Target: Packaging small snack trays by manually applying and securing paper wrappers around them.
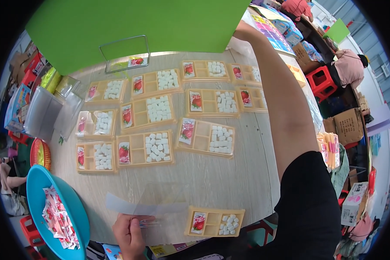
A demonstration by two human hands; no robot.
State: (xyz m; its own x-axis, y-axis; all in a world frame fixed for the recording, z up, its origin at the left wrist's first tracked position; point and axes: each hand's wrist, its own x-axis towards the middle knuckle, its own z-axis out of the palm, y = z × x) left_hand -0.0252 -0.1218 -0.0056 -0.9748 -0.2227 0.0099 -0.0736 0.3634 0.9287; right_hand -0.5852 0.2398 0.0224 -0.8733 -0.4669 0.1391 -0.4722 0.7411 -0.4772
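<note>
My left hand (132,234) is closed at the table's near edge, its thumb pressing on a clear plastic sheet (164,201) with a whitish strip. To its right, a cream tray (215,221) holds a strawberry-printed sachet and small white pieces like marshmallows. My right arm stretches to the far right, where my right hand (243,34) is beside the green board, its fingers hidden. Several similar trays (206,137) stand in rows across the table. Clear plastic covers the tray (95,123) at the left, in part.
At the lower left, a turquoise basin (80,219) holds many strawberry-printed sachets. Clear plastic containers (43,113) stand at the table's left. A green board (134,26) with a wire stand (125,54) before it rises at the back. People, red stools (320,82) and cartons (350,125) are farther right.
</note>
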